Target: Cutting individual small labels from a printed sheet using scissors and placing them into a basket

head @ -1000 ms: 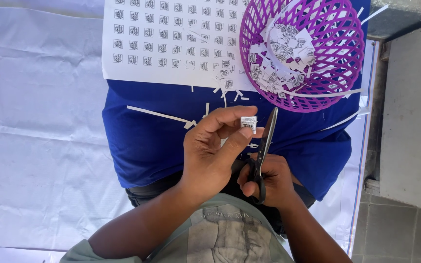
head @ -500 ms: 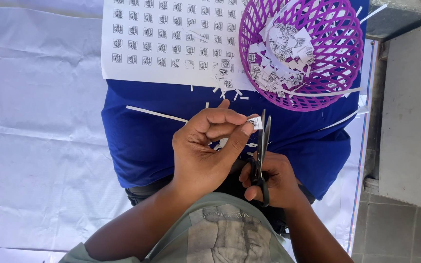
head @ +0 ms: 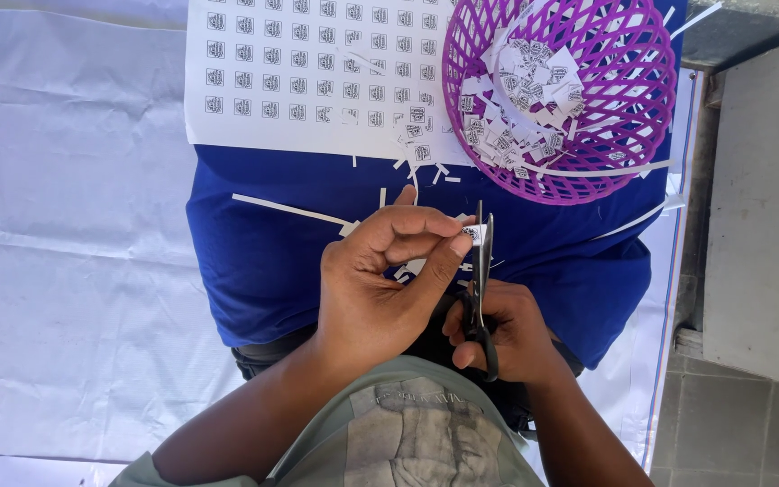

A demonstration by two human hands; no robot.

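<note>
Scissors [head: 480, 271] stand nearly upright in the right hand [head: 502, 329], fingers curled through the black handles, blades all but shut on a small paper tag [head: 472, 233]. The left hand [head: 380, 280] pinches that tag between thumb and forefinger, the other fingers loosely folded, so both hands are closed on what they hold. All this hangs over a blue cloth [head: 272, 252] that seems to lie across the lap, with a white sheet [head: 65, 225] spread beneath it. Above on the cloth lies a printed sheet [head: 308, 72] of small square marks in rows, and beside it, on the right, a purple basket [head: 624, 135] holding a heap of cut tags. Thin white strips [head: 290, 210] and scraps lie scattered on the cloth between the sheet and the hands. To trim such a tag well, I judge the pinch should sit just clear of the blade line, fingertips behind the cut, and the tag held flat and square to the blades so the edge runs parallel to the printed mark. Short snips near the pivot would give more control than the tips. The piece is tiny, so a slack pinch could let it twist or drop among the scraps.
</note>
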